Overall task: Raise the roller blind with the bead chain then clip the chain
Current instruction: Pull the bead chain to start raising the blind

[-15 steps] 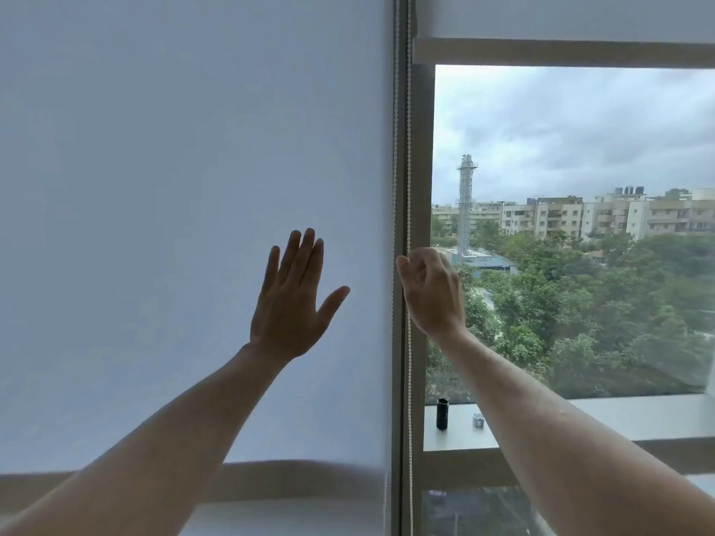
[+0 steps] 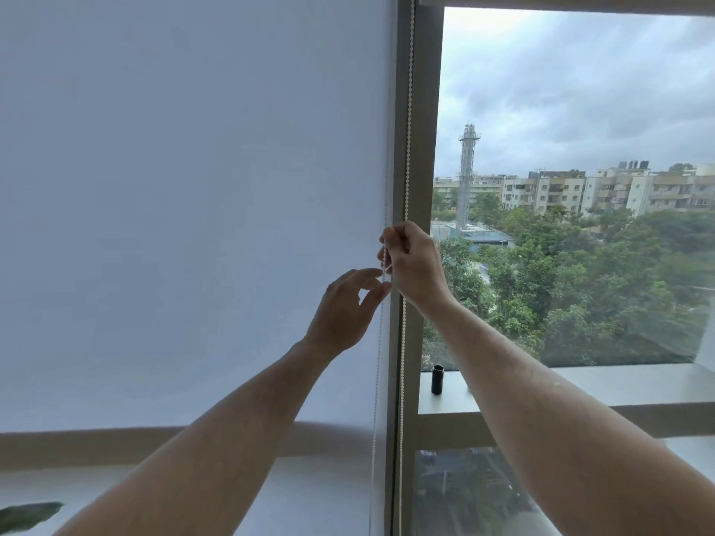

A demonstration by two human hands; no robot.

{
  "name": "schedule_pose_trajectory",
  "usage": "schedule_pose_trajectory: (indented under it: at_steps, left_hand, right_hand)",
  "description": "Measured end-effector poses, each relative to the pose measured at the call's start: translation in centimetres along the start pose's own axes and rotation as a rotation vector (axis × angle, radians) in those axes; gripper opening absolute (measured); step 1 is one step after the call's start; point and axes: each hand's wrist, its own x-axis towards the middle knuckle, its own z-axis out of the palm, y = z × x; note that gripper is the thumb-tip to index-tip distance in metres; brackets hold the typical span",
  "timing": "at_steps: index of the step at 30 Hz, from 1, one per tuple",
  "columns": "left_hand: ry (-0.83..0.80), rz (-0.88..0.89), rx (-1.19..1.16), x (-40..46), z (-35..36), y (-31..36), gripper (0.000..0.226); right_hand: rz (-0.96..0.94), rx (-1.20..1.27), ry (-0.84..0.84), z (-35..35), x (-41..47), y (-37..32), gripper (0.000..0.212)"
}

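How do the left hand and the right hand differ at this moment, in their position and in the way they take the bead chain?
The right hand is higher, fist curled round the cream bead chain in front of the grey window frame. The left hand is lower, before the white roller blind, with looser fingers.

The right hand grips with all fingers; the left hand brings only thumb and forefinger to the strand, and contact cannot be confirmed.

Both are bare, raised, and meet at the chain.
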Motion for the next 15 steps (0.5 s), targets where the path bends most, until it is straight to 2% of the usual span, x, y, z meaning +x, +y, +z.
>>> schedule_pose_trajectory:
  at_steps: [4, 15]
  left_hand:
    - [0.033, -0.057, -0.127, -0.5, 0.9, 0.7, 0.025]
    - [0.070, -0.161, -0.355, -2.5, 2.5, 2.4, 0.023]
  right_hand:
    - [0.012, 0.043, 0.019, 0.3, -0.6, 0.2, 0.022]
    - [0.126, 0.355, 0.001, 1.1, -1.4, -0.3, 0.023]
